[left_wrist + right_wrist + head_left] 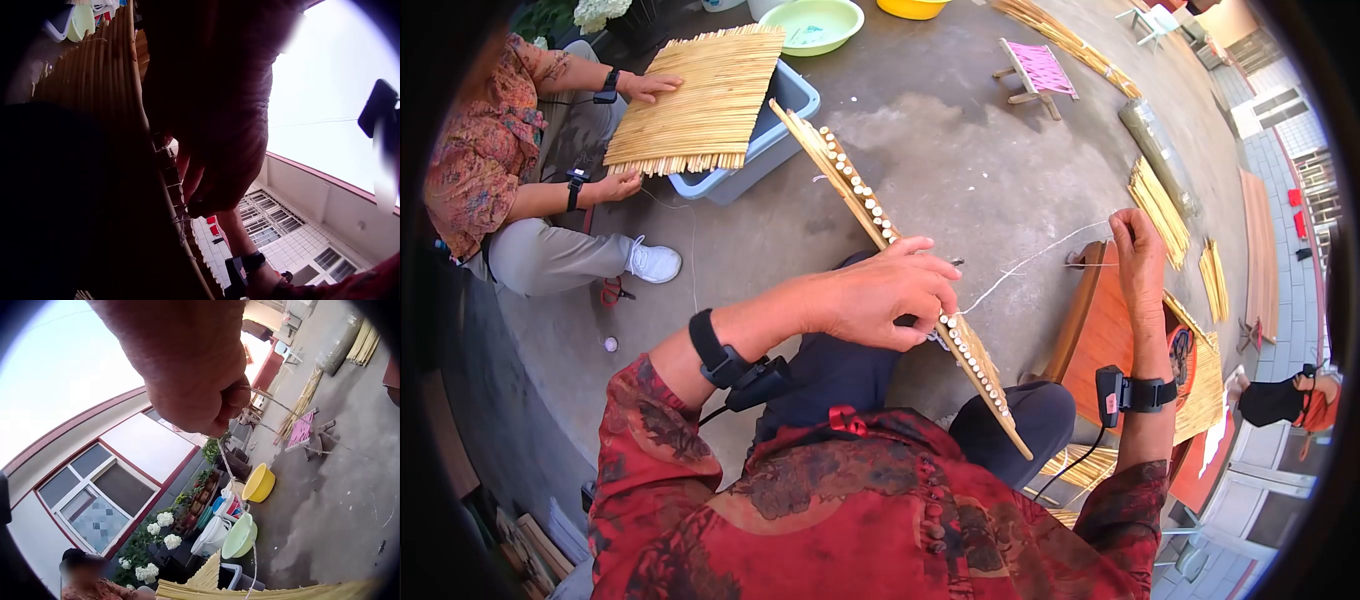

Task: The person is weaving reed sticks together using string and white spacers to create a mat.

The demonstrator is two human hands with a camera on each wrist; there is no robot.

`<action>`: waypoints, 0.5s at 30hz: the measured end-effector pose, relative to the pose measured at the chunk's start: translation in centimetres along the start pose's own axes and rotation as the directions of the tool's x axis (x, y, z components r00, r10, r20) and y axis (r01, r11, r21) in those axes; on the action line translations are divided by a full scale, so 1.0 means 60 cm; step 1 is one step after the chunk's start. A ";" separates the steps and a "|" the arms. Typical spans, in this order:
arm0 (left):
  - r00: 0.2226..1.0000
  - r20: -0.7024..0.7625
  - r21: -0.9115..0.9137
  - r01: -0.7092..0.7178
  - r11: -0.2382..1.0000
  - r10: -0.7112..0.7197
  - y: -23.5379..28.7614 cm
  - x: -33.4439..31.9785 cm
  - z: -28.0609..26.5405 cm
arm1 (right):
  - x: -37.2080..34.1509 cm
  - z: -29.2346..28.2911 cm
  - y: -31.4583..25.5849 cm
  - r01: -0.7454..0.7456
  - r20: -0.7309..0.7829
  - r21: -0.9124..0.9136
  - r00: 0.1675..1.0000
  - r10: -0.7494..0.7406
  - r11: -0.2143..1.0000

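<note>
A mat of straw-coloured reed stalks (856, 194) stands on edge across the person's lap, its row of pale cut stalk ends facing up. The left hand (885, 297) holds the mat's top edge near its middle, fingers curled down over the stalk ends; in the left wrist view the left hand (209, 137) is dark against the sky. A thin white string (1025, 267) runs from the mat beside the left fingers, drawn out to the right. Raised at the right, the right hand (1138, 252) pinches the string between thumb and fingers, also in the right wrist view (194, 394).
Another person's hands (655, 87) touch a reed mat (695, 95) over a blue tub (800, 92). Green (825, 25) and yellow basins (912, 6), a pink-strapped stool (1037, 70) and reed bundles (1157, 212) lie beyond. A brown wooden piece (1090, 320) stands at the right.
</note>
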State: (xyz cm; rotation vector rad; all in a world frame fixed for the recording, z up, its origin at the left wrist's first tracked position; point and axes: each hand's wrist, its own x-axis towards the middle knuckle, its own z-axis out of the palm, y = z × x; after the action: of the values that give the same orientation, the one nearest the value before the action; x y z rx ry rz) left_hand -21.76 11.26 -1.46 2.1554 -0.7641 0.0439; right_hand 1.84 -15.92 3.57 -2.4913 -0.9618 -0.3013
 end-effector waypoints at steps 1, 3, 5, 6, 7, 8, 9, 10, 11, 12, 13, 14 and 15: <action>0.999 -0.051 -0.013 -0.019 1.000 0.018 0.008 -0.010 -0.001 | 0.002 0.004 0.017 0.004 0.007 0.003 1.000 -0.004 1.000; 0.994 -0.099 -0.036 -0.038 0.999 0.034 0.024 -0.027 0.010 | 0.002 0.006 0.040 -0.502 0.205 0.524 0.858 0.471 0.688; 0.980 -0.197 0.111 0.017 0.994 0.005 0.043 -0.036 0.031 | -0.008 0.011 0.027 -0.505 0.215 0.580 0.852 0.478 0.639; 0.951 -0.308 0.186 0.044 0.982 0.015 0.059 -0.035 0.042 | -0.014 0.020 0.025 -0.533 0.278 0.719 0.809 0.519 0.446; 0.950 -0.313 0.180 0.051 0.982 0.008 0.063 -0.041 0.049 | -0.019 0.034 0.027 -0.538 0.357 0.812 0.763 0.539 0.224; 0.962 -0.270 0.078 0.055 0.995 -0.032 0.063 -0.050 0.056 | -0.019 0.041 0.044 -0.532 0.407 0.833 0.775 0.484 0.152; 0.973 -0.223 -0.025 0.062 0.998 -0.066 0.062 -0.061 0.065 | -0.022 0.047 0.058 -0.539 0.414 0.829 0.773 0.482 0.152; 0.974 -0.211 -0.142 0.058 0.988 -0.088 0.057 -0.067 0.076 | -0.020 0.049 0.055 -0.511 0.415 0.858 0.748 0.518 0.049; 0.973 -0.214 -0.144 0.058 0.988 -0.088 0.050 -0.071 0.082 | -0.019 0.049 0.051 -0.470 0.417 0.881 0.720 0.555 -0.053; 0.978 -0.178 -0.291 0.053 0.955 -0.109 0.045 -0.073 0.086 | -0.015 0.049 0.047 -0.472 0.418 0.880 0.720 0.554 -0.051; 0.983 -0.136 -0.433 0.052 0.900 -0.122 0.043 -0.074 0.089 | -0.013 0.048 0.041 -0.443 0.418 0.891 0.717 0.558 -0.099; 0.981 -0.107 -0.475 0.095 0.875 -0.165 0.034 -0.075 0.091 | -0.011 0.048 0.033 -0.410 0.417 0.900 0.716 0.560 -0.147; 0.980 -0.108 -0.475 0.095 0.875 -0.165 0.034 -0.077 0.092 | -0.011 0.046 0.024 -0.410 0.417 0.900 0.717 0.559 -0.146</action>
State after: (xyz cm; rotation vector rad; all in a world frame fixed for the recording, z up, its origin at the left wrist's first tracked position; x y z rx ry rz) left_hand -27.84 8.64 -4.96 1.7120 -0.4810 -0.0506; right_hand 2.43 -15.90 0.45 -1.2069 0.1070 0.4108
